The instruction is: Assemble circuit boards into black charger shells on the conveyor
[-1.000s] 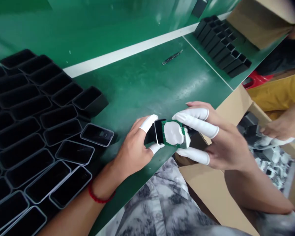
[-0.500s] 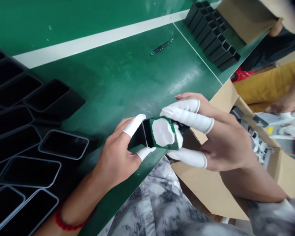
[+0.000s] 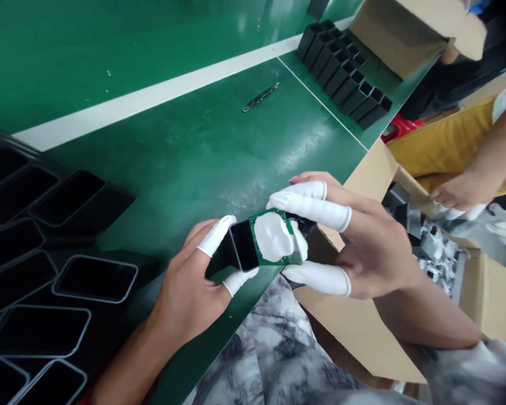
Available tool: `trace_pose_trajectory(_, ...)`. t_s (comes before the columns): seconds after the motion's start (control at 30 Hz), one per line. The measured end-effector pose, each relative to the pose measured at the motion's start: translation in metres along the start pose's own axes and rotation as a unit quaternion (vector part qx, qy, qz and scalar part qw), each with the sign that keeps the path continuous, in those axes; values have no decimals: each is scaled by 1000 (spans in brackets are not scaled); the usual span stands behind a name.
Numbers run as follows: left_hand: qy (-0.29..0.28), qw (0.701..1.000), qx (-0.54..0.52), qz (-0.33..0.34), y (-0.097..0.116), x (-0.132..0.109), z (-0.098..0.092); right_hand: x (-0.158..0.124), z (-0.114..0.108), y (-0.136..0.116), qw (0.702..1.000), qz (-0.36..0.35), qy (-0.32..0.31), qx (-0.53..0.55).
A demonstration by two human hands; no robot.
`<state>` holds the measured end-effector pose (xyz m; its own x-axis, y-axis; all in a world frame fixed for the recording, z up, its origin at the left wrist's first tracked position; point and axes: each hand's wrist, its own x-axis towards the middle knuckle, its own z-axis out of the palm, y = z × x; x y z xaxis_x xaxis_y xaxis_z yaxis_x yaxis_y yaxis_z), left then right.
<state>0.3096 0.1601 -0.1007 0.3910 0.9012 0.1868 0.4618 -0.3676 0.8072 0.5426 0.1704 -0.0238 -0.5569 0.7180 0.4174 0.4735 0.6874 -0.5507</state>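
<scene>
Left hand (image 3: 189,287) grip clamped on black housing (image 3: 231,256), thumb and forefinger in white cots. Right hand (image 3: 362,247) grip pinched on green circuit board (image 3: 278,239), its end sitting in the housing mouth. Both held just above the near edge of the green bench (image 3: 202,152); cardboard box (image 3: 362,332) directly right.

Nothing readable here, honestly. No text, labels, brand marks or numbers show up on anything in view, and the picture is too soft to make out any fine print.
</scene>
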Motion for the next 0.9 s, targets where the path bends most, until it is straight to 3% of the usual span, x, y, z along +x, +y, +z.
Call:
trace_pose_trajectory(0.33,-12,1000,-14,9,1,1,-2,6,6,2,998,-34,-53,-27)
trace_pose_trajectory(0.9,-3,1000,-14,12,5,2,-2,3,13,-3,997,-34,-63,-42)
